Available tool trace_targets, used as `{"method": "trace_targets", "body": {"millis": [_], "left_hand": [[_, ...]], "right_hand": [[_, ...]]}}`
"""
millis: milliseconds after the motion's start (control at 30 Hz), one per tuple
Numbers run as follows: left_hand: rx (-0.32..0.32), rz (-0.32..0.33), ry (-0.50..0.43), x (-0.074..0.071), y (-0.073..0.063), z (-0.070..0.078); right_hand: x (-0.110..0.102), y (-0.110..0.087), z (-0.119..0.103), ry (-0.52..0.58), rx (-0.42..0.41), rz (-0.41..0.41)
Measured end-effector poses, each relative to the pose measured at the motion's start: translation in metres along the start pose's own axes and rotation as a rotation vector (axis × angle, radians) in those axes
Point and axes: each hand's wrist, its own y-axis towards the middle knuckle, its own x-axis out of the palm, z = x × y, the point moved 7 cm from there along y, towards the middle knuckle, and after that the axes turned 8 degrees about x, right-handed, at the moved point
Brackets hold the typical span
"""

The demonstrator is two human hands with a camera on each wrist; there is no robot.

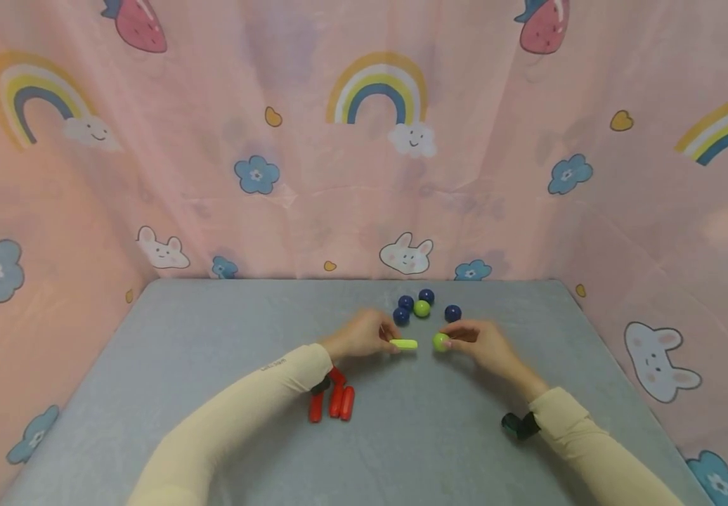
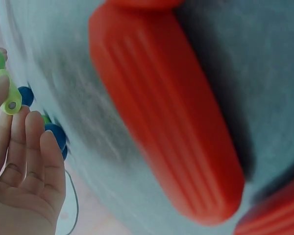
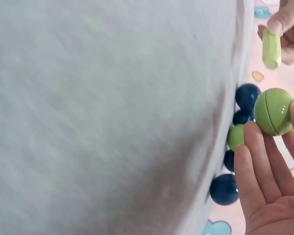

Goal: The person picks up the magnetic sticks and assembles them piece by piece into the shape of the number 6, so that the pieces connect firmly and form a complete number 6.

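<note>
Both pinched things are partly covered: yellow-green rod (image 1: 407, 344) by left grip (image 1: 365, 333), green ball (image 1: 438, 342) by right grip (image 1: 485, 346).

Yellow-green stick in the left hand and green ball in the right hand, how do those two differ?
The stick is long and straight-sided, with a small round spot on its end; the ball is round, with a thin seam line. The stick is a paler, yellower green than the ball. The left hand pinches the stick, while the right hand holds the ball. Both are greenish, and they are held apart from each other.
</note>
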Motion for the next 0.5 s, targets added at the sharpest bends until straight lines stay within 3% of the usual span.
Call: {"method": "trace_targets", "body": {"millis": [200, 500], "left_hand": [[0.004, -0.013, 0.028, 0.009, -0.001, 0.003], [0.013, -0.050, 0.022, 0.021, 0.002, 0.005]], "right_hand": [[0.011, -0.005, 0.006, 0.029, 0.040, -0.023], [0.016, -0.009, 0.005, 0.056, 0.001, -0.021]]}}
